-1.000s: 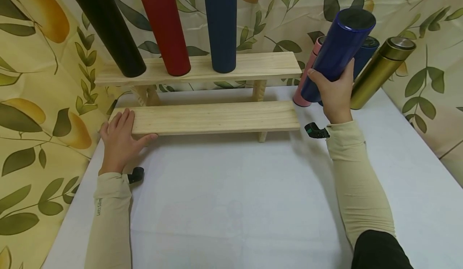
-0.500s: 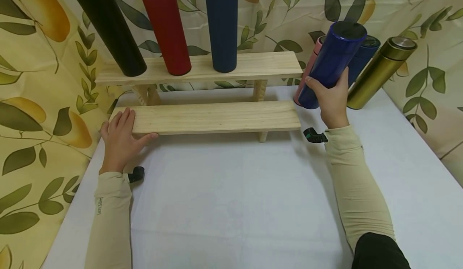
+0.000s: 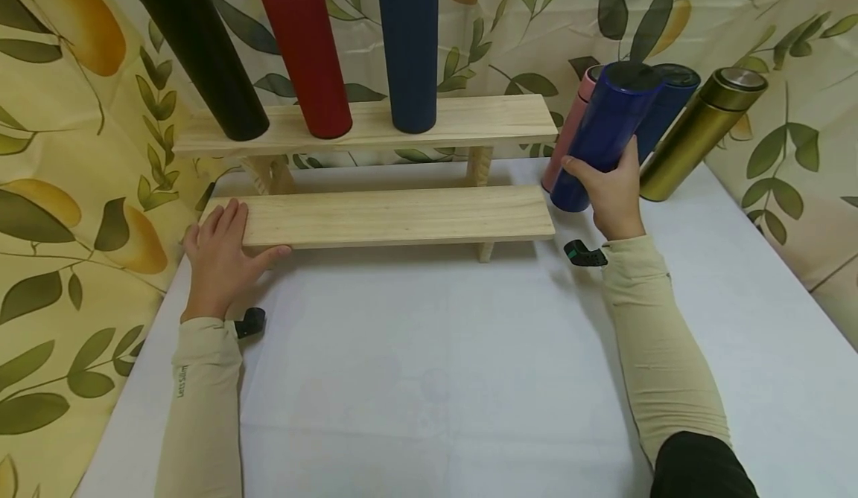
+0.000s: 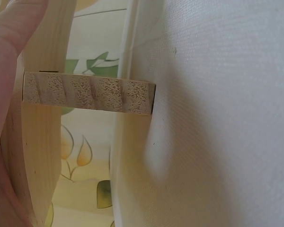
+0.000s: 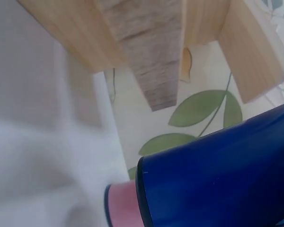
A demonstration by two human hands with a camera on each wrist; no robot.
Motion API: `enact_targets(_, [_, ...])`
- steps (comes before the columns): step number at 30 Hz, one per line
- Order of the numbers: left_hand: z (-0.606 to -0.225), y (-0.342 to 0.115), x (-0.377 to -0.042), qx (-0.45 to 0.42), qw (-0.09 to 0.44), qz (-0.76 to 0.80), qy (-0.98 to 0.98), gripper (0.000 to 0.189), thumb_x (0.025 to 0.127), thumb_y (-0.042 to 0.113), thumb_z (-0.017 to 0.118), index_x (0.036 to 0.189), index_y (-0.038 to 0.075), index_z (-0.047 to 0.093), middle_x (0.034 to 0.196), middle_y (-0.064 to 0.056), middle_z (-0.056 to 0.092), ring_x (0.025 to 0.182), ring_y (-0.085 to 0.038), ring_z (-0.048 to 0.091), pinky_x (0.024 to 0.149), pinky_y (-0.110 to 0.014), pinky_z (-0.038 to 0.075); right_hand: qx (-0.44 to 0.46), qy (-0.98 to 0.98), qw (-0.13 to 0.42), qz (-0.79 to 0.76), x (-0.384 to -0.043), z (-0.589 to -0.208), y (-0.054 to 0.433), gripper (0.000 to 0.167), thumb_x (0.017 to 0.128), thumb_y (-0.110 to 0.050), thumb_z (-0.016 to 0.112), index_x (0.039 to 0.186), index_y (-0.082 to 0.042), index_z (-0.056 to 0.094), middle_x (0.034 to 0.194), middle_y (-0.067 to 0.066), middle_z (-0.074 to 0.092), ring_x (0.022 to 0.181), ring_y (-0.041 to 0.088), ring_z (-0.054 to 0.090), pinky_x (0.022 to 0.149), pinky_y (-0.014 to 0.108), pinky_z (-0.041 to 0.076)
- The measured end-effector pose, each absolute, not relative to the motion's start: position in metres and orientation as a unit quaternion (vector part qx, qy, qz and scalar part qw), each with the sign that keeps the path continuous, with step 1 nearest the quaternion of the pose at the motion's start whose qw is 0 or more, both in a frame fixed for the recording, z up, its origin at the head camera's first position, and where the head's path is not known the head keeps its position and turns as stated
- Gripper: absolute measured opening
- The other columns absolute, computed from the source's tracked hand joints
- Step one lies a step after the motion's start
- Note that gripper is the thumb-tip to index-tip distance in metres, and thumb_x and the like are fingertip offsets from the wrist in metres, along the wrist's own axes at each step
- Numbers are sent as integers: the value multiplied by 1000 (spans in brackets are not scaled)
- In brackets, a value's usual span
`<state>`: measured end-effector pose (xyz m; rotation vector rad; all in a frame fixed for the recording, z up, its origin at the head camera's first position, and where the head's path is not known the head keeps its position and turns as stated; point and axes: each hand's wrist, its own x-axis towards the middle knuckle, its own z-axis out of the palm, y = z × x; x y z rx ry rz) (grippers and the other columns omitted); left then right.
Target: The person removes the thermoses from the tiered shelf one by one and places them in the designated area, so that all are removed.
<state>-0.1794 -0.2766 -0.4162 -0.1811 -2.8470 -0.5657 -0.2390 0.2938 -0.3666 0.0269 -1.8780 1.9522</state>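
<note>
My right hand (image 3: 610,191) grips a glossy dark-blue thermos flask (image 3: 606,122) around its lower half, to the right of the two-tier wooden stand. The flask leans slightly, its base close over the white table; in the right wrist view its blue body (image 5: 217,175) fills the lower right. Behind it are a pink flask (image 3: 568,126), partly hidden, a second blue flask (image 3: 666,103) and a gold flask (image 3: 704,133). My left hand (image 3: 224,260) rests on the left end of the lower shelf (image 3: 402,219), fingers straight on top and thumb along the front edge.
On the upper shelf (image 3: 496,118) stand a black flask (image 3: 208,59), a red flask (image 3: 308,59) and a matte blue flask (image 3: 410,51). A leaf-patterned cloth hangs behind and at both sides. The white table (image 3: 429,379) spreads in front of the stand.
My right hand has lowered the dark-blue flask toward the table, slightly left and nearer to me, bringing it more upright. The left hand has stayed on the lower shelf.
</note>
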Motion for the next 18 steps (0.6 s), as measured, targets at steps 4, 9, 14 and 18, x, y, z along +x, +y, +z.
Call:
enact_targets(4, [-416,-277,-179,-60,113,-194,-973,117,90,74,69,165,-7,29,171,-29,26,156,-49,20,121,-70,-2,7,-684,202,701,-240,-371,297,85,85,-4,85,157,-20,42,152,4,49,140,24,46,122,43,31])
enact_targets(9, [-416,-278,-179,-57,112,-192,-973,118,90,75,68,165,-7,29,171,-29,25,156,-49,19,121,-69,-2,10,-680,190,708,-240,-375,300,89,85,-1,84,159,-22,40,154,4,49,142,25,44,124,44,28])
enact_targets(14, [-414,-277,-180,-57,109,-193,-973,119,90,77,67,165,-7,28,172,-29,25,156,-49,19,122,-69,-2,16,-671,187,718,-240,-379,303,89,84,4,83,159,-22,41,153,5,49,141,26,45,123,44,29])
enact_targets(18, [-416,-278,-179,-59,111,-193,-973,118,90,75,68,165,-7,29,171,-29,25,156,-49,19,121,-70,-2,13,-671,178,719,-239,-383,306,89,85,6,81,159,-21,40,152,5,49,140,26,45,122,45,30])
